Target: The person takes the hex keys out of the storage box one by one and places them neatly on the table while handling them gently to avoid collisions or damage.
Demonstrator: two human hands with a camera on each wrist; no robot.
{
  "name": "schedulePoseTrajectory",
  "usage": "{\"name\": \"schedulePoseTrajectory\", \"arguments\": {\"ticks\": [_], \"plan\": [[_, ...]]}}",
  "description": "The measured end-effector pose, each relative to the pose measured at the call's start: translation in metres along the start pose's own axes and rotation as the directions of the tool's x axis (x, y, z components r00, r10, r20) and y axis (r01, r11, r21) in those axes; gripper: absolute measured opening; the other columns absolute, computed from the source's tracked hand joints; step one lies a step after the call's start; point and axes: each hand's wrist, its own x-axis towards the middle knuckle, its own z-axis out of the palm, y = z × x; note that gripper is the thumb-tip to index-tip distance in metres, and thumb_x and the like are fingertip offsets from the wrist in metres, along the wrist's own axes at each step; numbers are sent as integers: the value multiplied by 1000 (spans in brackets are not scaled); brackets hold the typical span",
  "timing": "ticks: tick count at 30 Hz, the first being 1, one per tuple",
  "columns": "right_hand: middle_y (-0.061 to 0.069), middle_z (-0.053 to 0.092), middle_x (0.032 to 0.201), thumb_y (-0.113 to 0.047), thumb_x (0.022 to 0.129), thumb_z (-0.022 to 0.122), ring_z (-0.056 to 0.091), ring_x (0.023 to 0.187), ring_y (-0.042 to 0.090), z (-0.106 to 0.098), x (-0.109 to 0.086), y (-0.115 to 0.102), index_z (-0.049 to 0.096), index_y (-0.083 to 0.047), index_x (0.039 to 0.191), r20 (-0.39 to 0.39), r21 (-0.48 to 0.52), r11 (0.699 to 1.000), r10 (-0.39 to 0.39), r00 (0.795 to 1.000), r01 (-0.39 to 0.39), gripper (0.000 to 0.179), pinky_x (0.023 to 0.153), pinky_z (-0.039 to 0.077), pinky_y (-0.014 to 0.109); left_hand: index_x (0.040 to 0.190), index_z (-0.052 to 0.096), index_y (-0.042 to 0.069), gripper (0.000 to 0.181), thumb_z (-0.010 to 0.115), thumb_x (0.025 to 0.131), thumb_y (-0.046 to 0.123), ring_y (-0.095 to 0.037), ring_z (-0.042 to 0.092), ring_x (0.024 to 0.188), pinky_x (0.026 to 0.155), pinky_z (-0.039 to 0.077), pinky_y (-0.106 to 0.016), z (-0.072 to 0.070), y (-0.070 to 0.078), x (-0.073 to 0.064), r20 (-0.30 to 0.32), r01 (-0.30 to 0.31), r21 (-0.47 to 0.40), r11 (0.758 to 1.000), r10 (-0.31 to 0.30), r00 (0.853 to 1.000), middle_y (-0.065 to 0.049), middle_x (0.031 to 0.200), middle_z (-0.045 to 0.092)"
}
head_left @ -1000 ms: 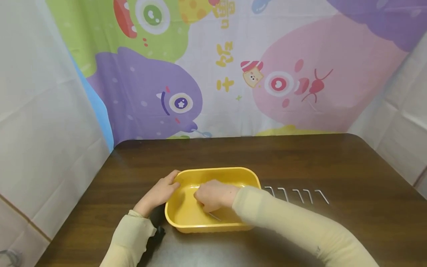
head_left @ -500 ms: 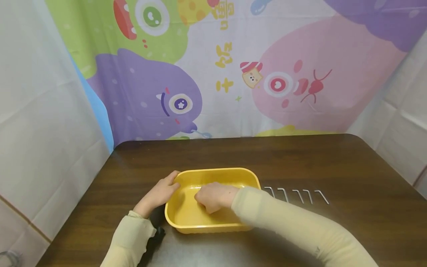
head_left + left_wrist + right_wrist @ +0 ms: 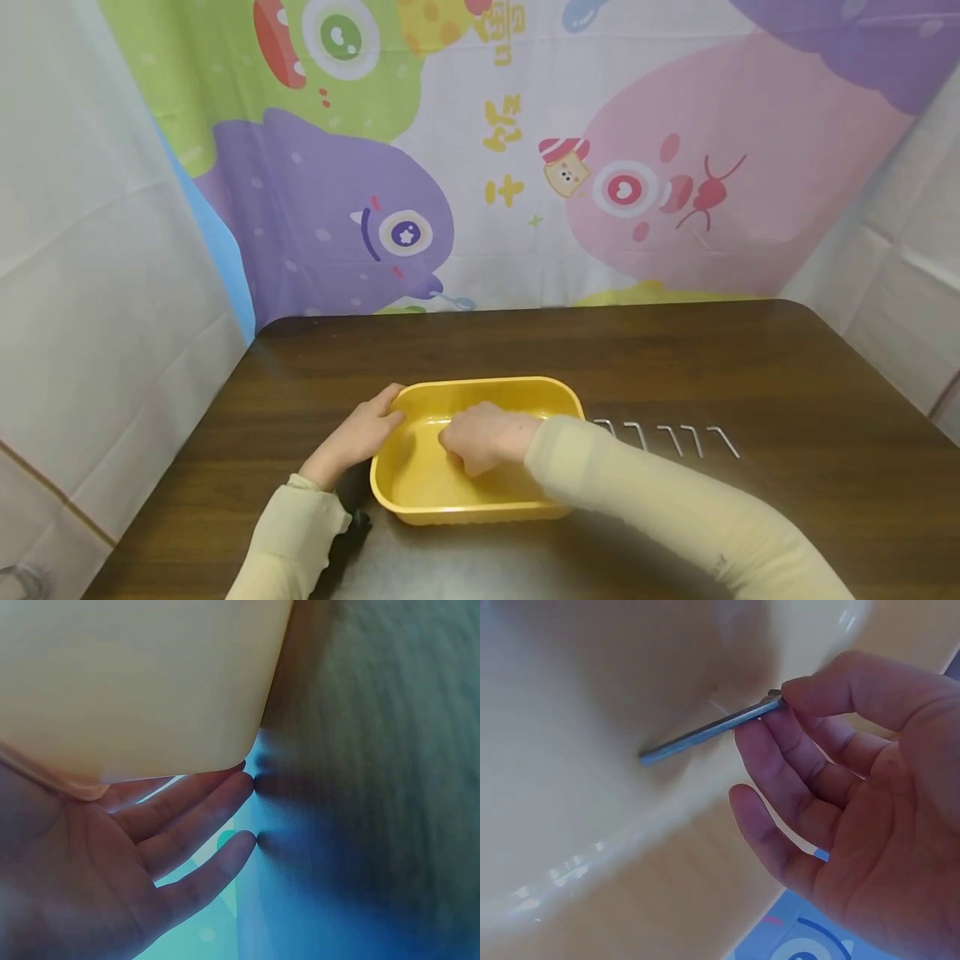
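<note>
A yellow plastic tub [image 3: 390,492] stands on the brown table. My left hand [image 3: 360,433] holds its left end, the thumb over the rim and the fingers outside. In the left wrist view those fingers [image 3: 202,825] are spread beneath the tub's wall [image 3: 150,682], their tips at the tabletop. My right hand [image 3: 483,437] is down inside the tub. Between its thumb and fingers it pinches a hex key [image 3: 705,735] near the bend, as the right wrist view shows. The long arm slants down towards the tub's floor; whether it touches cannot be told. The head view hides this key behind the hand.
Several L-shaped hex keys [image 3: 692,440] lie in a row on the table [image 3: 750,358], right of the tub; the forearm partly covers the nearest ones. A cartoon-print curtain [image 3: 510,250] hangs behind the table's far edge, with pale sheets at both sides.
One second ago a hex key's end showed below my right hand inside the tub; now the hand hides it. My left hand and the tub have stayed in place.
</note>
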Motion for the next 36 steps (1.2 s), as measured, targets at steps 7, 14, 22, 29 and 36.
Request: {"name": "schedulePoseTrajectory", "arguments": {"ticks": [7,14,22,29,36], "plan": [[-7,51,66,-14,76,63,49,60,12,-9,-6,3,53,-19,71,-41,-28,999,25,999,-26,12,52,40,27,124,44,10,32,40,92,13,-18,57,79,66,47,-29,0,2,-1,2,15,-11,1000,-15,1000,-13,109,58],[-7,57,76,-10,76,61,51,66,11,-17,-15,12,58,-18,79,-52,68,996,64,997,-60,8,57,41,25,125,44,9,33,40,92,12,-19,56,83,70,47,-32,0,1,-1,-2,6,5,1000,-6,1000,-14,111,57],[-8,63,81,-7,75,61,57,74,12,-31,-29,24,65,-17,78,-124,143,989,55,991,-37,11,63,45,28,124,44,9,33,40,92,12,-19,56,82,70,47,-31,-1,2,-2,3,5,-9,1000,-5,1000,-13,110,57],[-8,54,74,-6,73,59,50,70,11,-38,-39,32,58,-18,75,-186,179,983,82,979,-48,12,60,41,28,124,44,9,33,39,92,13,-19,56,84,71,47,-32,-2,3,-2,-1,9,2,1000,-9,1000,-13,111,57],[-9,48,67,-10,77,56,45,62,9,-36,-51,45,51,-20,69,-246,245,968,124,961,-62,14,56,37,26,124,44,11,33,39,92,13,-17,56,78,66,47,-28,0,2,-2,6,22,-20,1000,-22,1000,-12,109,58]]}}
